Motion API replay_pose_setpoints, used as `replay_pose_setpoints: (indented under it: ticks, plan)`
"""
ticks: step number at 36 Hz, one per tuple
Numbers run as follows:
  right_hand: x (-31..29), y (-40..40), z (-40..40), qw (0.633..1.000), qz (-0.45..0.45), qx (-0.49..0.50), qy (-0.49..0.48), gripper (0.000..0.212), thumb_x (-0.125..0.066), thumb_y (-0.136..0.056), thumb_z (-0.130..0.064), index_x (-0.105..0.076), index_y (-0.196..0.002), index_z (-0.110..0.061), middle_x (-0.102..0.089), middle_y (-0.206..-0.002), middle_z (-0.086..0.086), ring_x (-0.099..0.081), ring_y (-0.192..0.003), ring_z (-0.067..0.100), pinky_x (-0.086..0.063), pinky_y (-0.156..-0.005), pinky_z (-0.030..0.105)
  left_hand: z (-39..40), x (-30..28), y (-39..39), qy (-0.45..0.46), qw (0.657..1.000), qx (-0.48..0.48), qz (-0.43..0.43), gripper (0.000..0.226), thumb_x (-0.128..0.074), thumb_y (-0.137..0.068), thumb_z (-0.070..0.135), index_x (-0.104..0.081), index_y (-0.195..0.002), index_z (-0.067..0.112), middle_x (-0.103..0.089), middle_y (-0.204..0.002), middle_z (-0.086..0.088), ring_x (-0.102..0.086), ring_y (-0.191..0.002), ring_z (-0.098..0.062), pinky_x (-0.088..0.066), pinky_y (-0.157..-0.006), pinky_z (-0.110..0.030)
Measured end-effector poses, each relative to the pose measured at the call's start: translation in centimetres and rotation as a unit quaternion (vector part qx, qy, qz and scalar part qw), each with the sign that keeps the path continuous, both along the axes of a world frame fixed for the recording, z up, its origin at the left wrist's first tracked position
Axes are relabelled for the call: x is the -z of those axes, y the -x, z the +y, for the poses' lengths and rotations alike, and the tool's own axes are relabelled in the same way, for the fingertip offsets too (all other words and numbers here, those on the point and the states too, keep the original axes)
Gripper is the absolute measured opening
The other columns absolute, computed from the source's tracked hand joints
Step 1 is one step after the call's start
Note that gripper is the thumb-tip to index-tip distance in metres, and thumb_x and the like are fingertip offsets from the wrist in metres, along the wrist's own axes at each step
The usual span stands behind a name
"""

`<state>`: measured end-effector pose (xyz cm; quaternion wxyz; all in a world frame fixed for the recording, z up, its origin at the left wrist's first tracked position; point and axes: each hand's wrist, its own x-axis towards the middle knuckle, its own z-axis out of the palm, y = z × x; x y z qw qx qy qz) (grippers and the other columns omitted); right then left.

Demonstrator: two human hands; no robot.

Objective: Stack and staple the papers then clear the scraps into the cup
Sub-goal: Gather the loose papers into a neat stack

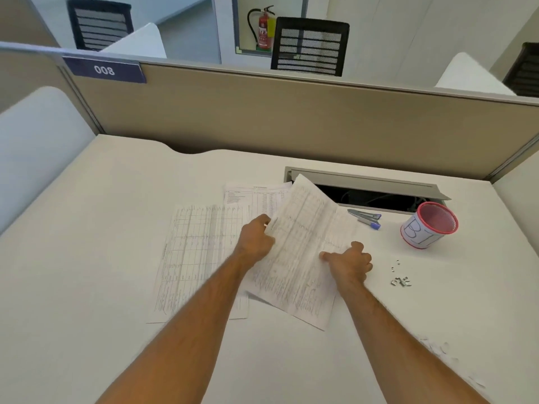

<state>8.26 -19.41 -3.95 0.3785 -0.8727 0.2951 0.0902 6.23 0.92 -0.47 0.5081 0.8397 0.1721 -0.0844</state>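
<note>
While both hands work the same page, we read the head view as mid-stack, w/ nothing stapled yet. Our left hand (256,239) pinches the left edge of the printed sheet (303,252), fingers closed on the paper; our right hand (348,262) clamps its right edge, thumb on top. The sheet sits tilted, far corner raised over the open cable tray (364,188), prob. because we're swinging it round to square it w/ the others.

Two more pages lie flat on the desk (102,228): a big table sheet (201,252) to the left, partly under our left forearm, and a smaller sheet (253,193) behind, partly under the held one. They're spread apart, not aligned, so they need gathering.

Stapler (366,217) waits just right of the held sheet, near the red-rimmed cup (428,225) – handy for the next step, we judge. Loose staple bits (401,279) lie scattered in front of the cup, close to our right hand; faint paper scraps (446,354) by the right forearm, too blurred to count.
</note>
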Motion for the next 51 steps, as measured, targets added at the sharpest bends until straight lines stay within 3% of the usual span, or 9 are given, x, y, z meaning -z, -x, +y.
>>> replay_pose_setpoints:
  ticks: [6,10,13,25,29,33,37,41,51]
  plan:
    - [-0.6,0.3,0.4,0.972,-0.082,0.033,-0.217,0.088,-0.085,-0.077,-0.033,-0.036,-0.147,-0.016,-0.052,-0.134,0.008,-0.056,-0.119,0.029,-0.051,-0.095,0.043,3.0,-0.2,2.8,0.141,0.987,-0.050,-0.053,0.024,-0.052,-0.097,0.005,-0.066,-0.110,0.019,-0.075,-0.106,0.003,-0.074,-0.097,-0.020,-0.063,-0.082,-0.041]
    - [-1.6,0.8,1.4,0.942,-0.084,-0.026,-0.324,0.032,-0.077,-0.086,-0.021,-0.063,-0.112,-0.010,-0.072,-0.103,0.005,-0.070,-0.096,0.029,-0.054,-0.070,0.032,5.1,-0.2,4.3,0.175,0.976,-0.108,-0.064,0.024,-0.053,-0.097,0.001,-0.065,-0.112,0.015,-0.076,-0.107,-0.001,-0.074,-0.098,-0.021,-0.062,-0.085,-0.043]
    - [-2.1,1.5,3.3,0.946,-0.096,-0.081,-0.300,0.010,-0.070,-0.090,-0.012,-0.064,-0.084,-0.006,-0.072,-0.088,0.007,-0.072,-0.088,0.033,-0.057,-0.068,0.034,6.7,0.0,5.4,0.133,0.977,-0.154,-0.065,0.023,-0.055,-0.098,0.007,-0.064,-0.118,0.013,-0.073,-0.110,0.001,-0.070,-0.103,-0.019,-0.059,-0.092,-0.040]
    - [-2.6,4.0,11.8,0.953,-0.055,-0.228,-0.190,0.013,-0.071,-0.083,-0.006,-0.061,-0.075,-0.001,-0.065,-0.076,0.004,-0.062,-0.068,0.017,-0.052,-0.061,0.027,11.7,1.2,9.1,-0.104,0.960,-0.259,-0.003,0.014,-0.051,-0.095,0.010,-0.061,-0.094,0.002,-0.062,-0.087,0.000,-0.059,-0.068,-0.012,-0.046,-0.051,-0.017]
    - [-2.4,4.6,13.5,0.954,-0.051,-0.257,-0.145,0.019,-0.068,-0.084,-0.004,-0.054,-0.071,-0.009,-0.056,-0.071,0.001,-0.053,-0.062,0.015,-0.041,-0.051,0.021,12.7,2.0,9.9,-0.151,0.950,-0.271,0.022,0.018,-0.052,-0.090,0.013,-0.064,-0.093,0.000,-0.068,-0.100,-0.011,-0.067,-0.089,-0.028,-0.063,-0.073,-0.039]
    - [-2.1,5.3,14.8,0.955,-0.039,-0.267,-0.121,0.033,-0.064,-0.085,-0.001,-0.044,-0.062,-0.015,-0.050,-0.063,-0.004,-0.046,-0.054,0.011,-0.035,-0.047,0.021,13.0,2.0,10.4,-0.229,0.939,-0.246,0.072,0.029,-0.051,-0.095,0.016,-0.062,-0.116,0.000,-0.056,-0.119,-0.018,-0.052,-0.116,-0.036,-0.054,-0.095,-0.048]
    - [-1.9,5.8,16.1,0.955,-0.023,-0.288,-0.065,0.011,-0.066,-0.087,-0.010,-0.057,-0.095,-0.010,-0.059,-0.087,0.000,-0.059,-0.077,0.018,-0.048,-0.058,0.026,13.5,2.5,10.3,-0.264,0.934,-0.219,0.103,0.032,-0.048,-0.098,0.017,-0.056,-0.125,0.002,-0.049,-0.127,-0.020,-0.045,-0.120,-0.036,-0.048,-0.098,-0.046]
    - [-1.3,6.4,17.0,0.905,-0.063,-0.395,0.145,0.091,-0.077,-0.080,-0.036,-0.025,-0.151,-0.014,-0.036,-0.142,0.013,-0.039,-0.127,0.029,-0.051,-0.091,0.037,14.0,3.0,10.2,-0.269,0.930,-0.219,0.117,0.027,-0.048,-0.097,0.015,-0.056,-0.120,0.002,-0.049,-0.127,-0.020,-0.046,-0.119,-0.035,-0.047,-0.096,-0.045]
    - [0.3,7.2,17.4,0.814,-0.048,-0.528,0.236,0.078,-0.062,-0.085,-0.062,-0.033,-0.151,-0.033,-0.025,-0.159,0.007,-0.029,-0.137,0.031,-0.031,-0.107,0.050,13.7,2.5,9.5,-0.232,0.928,-0.246,0.155,0.040,-0.056,-0.091,0.017,-0.047,-0.127,0.003,-0.046,-0.133,-0.021,-0.044,-0.123,-0.038,-0.046,-0.098,-0.045]
